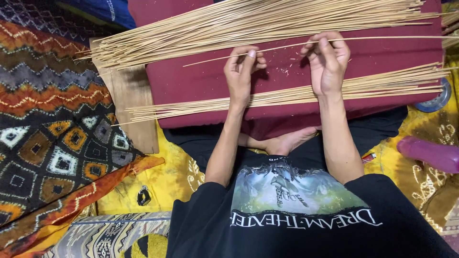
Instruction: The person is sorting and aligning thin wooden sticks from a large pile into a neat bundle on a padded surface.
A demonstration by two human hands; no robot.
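My left hand and my right hand both pinch one thin pale bamboo stick above a maroon padded surface on my lap. The stick runs from left of my left hand out past the frame's right edge. A big spread bundle of the same sticks lies across the far side of the maroon surface. A smaller, flatter bundle crosses its near side, under my wrists.
A wooden board sticks out from under the maroon surface on the left. Patterned cloths cover the floor at left, and a yellow cloth lies below. At right are a purple bottle and a tape roll. My bare foot shows below the surface.
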